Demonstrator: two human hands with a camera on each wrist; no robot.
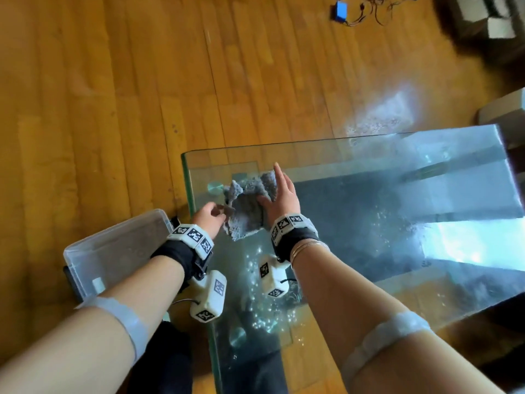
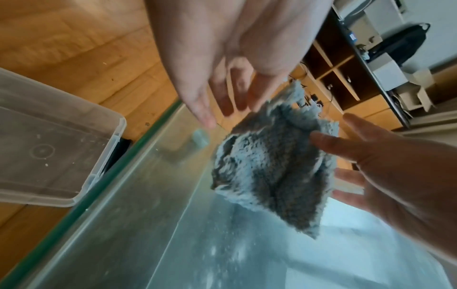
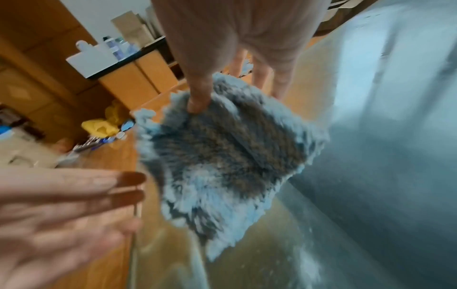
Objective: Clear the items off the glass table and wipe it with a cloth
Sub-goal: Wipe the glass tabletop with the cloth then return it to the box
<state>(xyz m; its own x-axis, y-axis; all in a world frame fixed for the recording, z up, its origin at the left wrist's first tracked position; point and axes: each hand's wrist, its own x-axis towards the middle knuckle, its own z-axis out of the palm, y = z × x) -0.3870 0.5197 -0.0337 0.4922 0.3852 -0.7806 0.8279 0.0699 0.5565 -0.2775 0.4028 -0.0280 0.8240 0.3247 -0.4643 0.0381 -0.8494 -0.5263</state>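
Note:
A fluffy grey cloth [image 1: 247,211] hangs just above the glass table [image 1: 355,251] near its far left corner. My right hand [image 1: 270,191] pinches the cloth, thumb pressed into its front [image 3: 197,105] and fingers stretched out behind it. In the left wrist view the cloth [image 2: 269,168] droops with one corner pointing down at the glass. My left hand [image 1: 218,211] hovers at the cloth's left edge with straight fingers [image 2: 205,117] and holds nothing. The glass top carries no other items, only white specks [image 1: 264,282].
A clear plastic box [image 1: 113,251] stands on the wooden floor against the table's left edge [image 1: 189,200]. A blue device with cables [image 1: 341,9] lies on the floor far off. Cardboard boxes [image 1: 500,27] sit at the top right.

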